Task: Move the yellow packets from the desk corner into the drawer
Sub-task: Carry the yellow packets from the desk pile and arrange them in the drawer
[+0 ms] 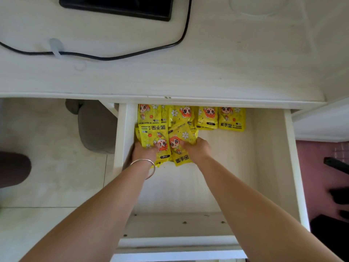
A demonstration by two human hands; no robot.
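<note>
Now left hand, right hand both grip yellow packets inside drawer; black cable crosses desk above.

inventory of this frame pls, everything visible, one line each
packets: many, overlapping so no exact count, yellow, a row at the drawer's back and a pile at its front left
drawer: one, white, pulled open under the desk edge
desk: one, white, top of view
cable: one, black, across the desk's left half
clip: one, translucent, on the desk, over the cable
device: one, black, flat, desk's far left
stool: one, grey, on the floor left of the drawer
bracelet: one, silver, left wrist
left hand: on the front pile, grip unclear
right hand: on the front pile, grip unclear
</note>
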